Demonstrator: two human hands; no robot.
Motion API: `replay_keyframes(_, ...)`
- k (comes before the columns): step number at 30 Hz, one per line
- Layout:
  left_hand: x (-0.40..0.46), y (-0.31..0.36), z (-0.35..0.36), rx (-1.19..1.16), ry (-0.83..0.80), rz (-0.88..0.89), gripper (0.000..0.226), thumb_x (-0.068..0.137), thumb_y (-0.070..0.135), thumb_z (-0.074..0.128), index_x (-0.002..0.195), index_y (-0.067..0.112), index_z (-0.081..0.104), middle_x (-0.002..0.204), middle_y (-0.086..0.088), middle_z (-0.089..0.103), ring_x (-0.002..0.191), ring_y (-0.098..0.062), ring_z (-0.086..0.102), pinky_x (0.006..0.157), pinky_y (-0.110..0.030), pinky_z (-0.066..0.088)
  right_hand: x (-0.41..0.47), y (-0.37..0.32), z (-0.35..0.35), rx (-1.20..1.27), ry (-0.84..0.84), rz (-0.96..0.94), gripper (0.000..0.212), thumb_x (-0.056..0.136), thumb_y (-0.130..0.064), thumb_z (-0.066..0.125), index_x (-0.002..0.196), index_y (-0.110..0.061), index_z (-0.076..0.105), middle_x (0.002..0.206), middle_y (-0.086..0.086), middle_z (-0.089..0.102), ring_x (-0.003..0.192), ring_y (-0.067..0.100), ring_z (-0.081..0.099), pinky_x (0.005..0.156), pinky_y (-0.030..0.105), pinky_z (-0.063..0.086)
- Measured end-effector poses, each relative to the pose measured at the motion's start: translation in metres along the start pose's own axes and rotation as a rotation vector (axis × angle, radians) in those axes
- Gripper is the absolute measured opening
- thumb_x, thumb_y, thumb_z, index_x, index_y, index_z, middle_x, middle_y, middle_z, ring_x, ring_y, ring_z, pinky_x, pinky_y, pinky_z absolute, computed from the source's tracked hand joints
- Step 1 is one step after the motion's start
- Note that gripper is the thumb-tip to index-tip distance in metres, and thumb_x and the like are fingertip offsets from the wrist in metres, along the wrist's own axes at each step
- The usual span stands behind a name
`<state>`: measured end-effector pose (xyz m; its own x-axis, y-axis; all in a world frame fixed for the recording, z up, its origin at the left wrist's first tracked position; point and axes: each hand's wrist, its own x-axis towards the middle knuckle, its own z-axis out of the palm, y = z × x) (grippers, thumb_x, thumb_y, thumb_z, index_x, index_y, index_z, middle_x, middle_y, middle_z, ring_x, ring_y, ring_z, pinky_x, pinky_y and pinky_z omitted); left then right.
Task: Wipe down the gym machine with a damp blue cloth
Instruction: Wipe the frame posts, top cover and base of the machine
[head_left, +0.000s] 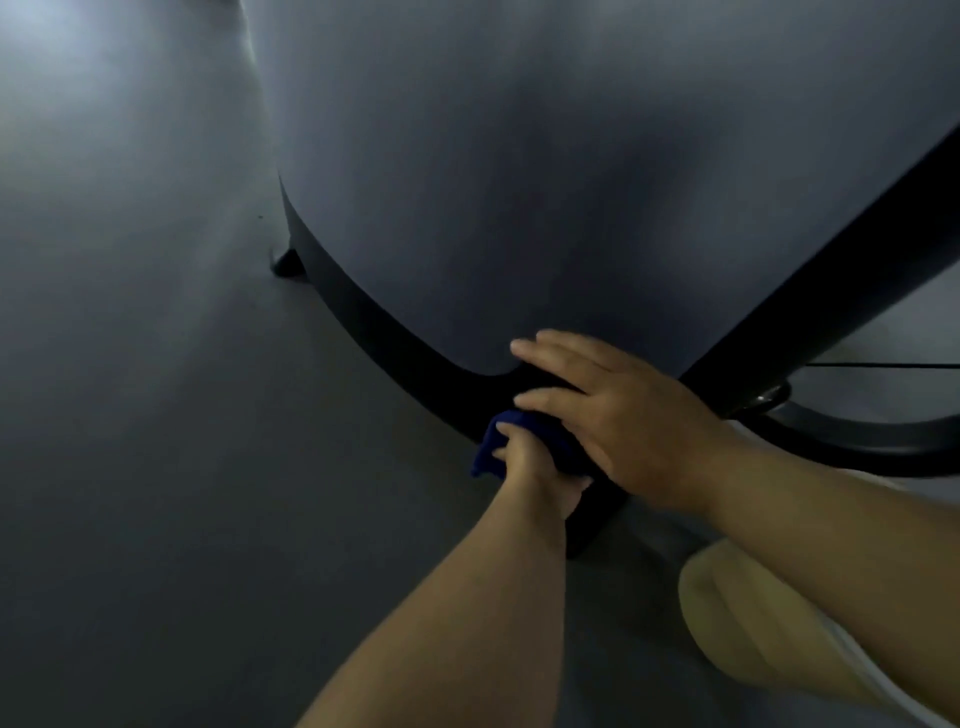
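The gym machine fills the upper view: a large grey panel (519, 208) edged below by a black frame (374, 322). My left hand (530, 467) grips a dark blue cloth (493, 447) and holds it against the black frame at its lowest point. My right hand (613, 410) lies flat with straight fingers on the frame just above and right of the cloth, partly covering it. Much of the cloth is hidden under both hands.
Grey floor (156, 415) spreads to the left and below. A black foot (288, 262) of the machine stands on the floor at left. A black bar (831, 291) slants up to the right, with a curved black base (857, 447) behind. My knee (753, 623) is at lower right.
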<state>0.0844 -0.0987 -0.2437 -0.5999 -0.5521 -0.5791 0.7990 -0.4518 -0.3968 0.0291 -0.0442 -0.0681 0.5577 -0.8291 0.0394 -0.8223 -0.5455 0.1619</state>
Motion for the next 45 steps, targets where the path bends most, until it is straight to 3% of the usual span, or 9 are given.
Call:
replay_keyframes(3, -0.038, -0.034, 0.026, -0.383, 0.083, -0.058, 0.073, 0.100, 0.049, 0.045, 0.152, 0.003, 0.024, 0.153, -0.024, 0.028, 0.137, -0.042, 0.034, 0.098, -0.051, 0.049, -0.057, -0.005, 0.012, 0.220, 0.141, 0.191, 0.044, 0.090, -0.015, 0.038, 0.125, -0.018, 0.065, 0.145, -0.001, 0.050, 0.133, 0.019, 0.046, 0.104, 0.041, 0.046)
replay_keyframes(10, -0.105, -0.077, 0.057, 0.717, 0.028, -0.007, 0.048, 0.104, 0.009, 0.024, 0.146, 0.021, 0.043, 0.132, -0.001, 0.056, 0.133, -0.031, 0.043, 0.096, -0.043, 0.040, -0.148, -0.027, 0.034, 0.533, 0.458, 0.741, 0.039, 0.090, 0.001, 0.055, 0.118, -0.024, 0.064, 0.125, -0.010, 0.061, 0.122, -0.003, 0.051, 0.104, 0.014, 0.038)
replay_keyframes(16, -0.164, -0.075, 0.046, 1.031, -0.178, -0.111, 0.051, 0.107, 0.029, 0.024, 0.100, 0.005, 0.069, 0.091, -0.016, 0.074, 0.075, -0.023, 0.073, 0.063, -0.034, 0.057, -0.168, -0.031, 0.008, 1.314, 0.472, 1.124, 0.025, 0.095, -0.028, 0.056, 0.117, -0.040, 0.058, 0.123, -0.017, 0.061, 0.110, -0.012, 0.055, 0.098, 0.023, 0.045)
replay_keyframes(21, -0.208, -0.070, 0.035, 1.164, -0.251, -0.130, 0.085, 0.078, 0.081, 0.036, 0.120, 0.016, 0.071, 0.130, -0.013, 0.064, 0.115, -0.029, 0.064, 0.090, -0.045, 0.055, -0.172, -0.027, 0.010, 2.346, 0.060, 1.042, 0.060, 0.086, -0.068, 0.038, 0.136, -0.037, 0.047, 0.134, 0.002, 0.062, 0.120, 0.027, 0.061, 0.097, 0.049, 0.048)
replay_keyframes(25, -0.216, -0.069, 0.015, 1.215, -0.207, -0.115, 0.086, 0.067, 0.046, 0.084, 0.139, 0.011, 0.053, 0.137, -0.020, 0.056, 0.121, -0.033, 0.059, 0.094, -0.050, 0.053, -0.157, -0.043, 0.018, 1.812, 0.155, 0.977, 0.078, 0.075, -0.070, 0.058, 0.143, -0.037, 0.037, 0.144, -0.008, 0.047, 0.124, 0.010, 0.051, 0.099, 0.030, 0.045)
replay_keyframes(30, -0.201, -0.081, 0.004, 1.178, -0.074, 0.101, 0.062, 0.083, 0.002, 0.063, 0.142, -0.001, 0.042, 0.131, -0.024, 0.058, 0.109, -0.030, 0.064, 0.087, -0.038, 0.057, -0.157, -0.062, 0.036, 1.039, 0.209, 0.536, 0.057, 0.071, -0.039, 0.081, 0.118, -0.028, 0.051, 0.122, -0.012, 0.044, 0.109, -0.002, 0.046, 0.086, 0.007, 0.041)
replay_keyframes(35, -0.191, -0.081, 0.002, 1.524, 0.182, 0.189, 0.023, 0.101, 0.011, 0.045, 0.118, 0.020, 0.059, 0.111, -0.007, 0.070, 0.104, -0.024, 0.066, 0.094, -0.042, 0.052, -0.173, -0.026, 0.043, 1.180, 0.094, 0.661, 0.025, 0.092, -0.018, 0.064, 0.108, -0.038, 0.065, 0.099, -0.020, 0.064, 0.089, -0.008, 0.057, 0.079, 0.007, 0.040)
replay_keyframes(39, -0.195, -0.055, 0.012, 2.296, 0.333, 0.440, 0.025, 0.098, 0.006, 0.050, 0.112, 0.020, 0.066, 0.077, 0.000, 0.064, 0.067, -0.011, 0.054, 0.063, -0.022, 0.043, -0.196, 0.007, 0.038, 1.373, 0.225, 0.911, 0.027, 0.098, -0.015, 0.056, 0.110, -0.039, 0.060, 0.109, -0.013, 0.066, 0.102, 0.003, 0.060, 0.082, 0.020, 0.047)
replay_keyframes(45, -0.200, -0.020, 0.029, 2.542, 0.383, 0.862, 0.009, 0.093, 0.015, 0.063, 0.099, 0.022, 0.064, 0.094, -0.004, 0.067, 0.088, -0.023, 0.061, 0.078, -0.031, 0.042, -0.209, 0.023, 0.038, 1.140, 0.123, 0.971, 0.012, 0.096, -0.023, 0.059, 0.106, -0.029, 0.062, 0.099, -0.009, 0.066, 0.093, 0.005, 0.060, 0.070, 0.019, 0.044)
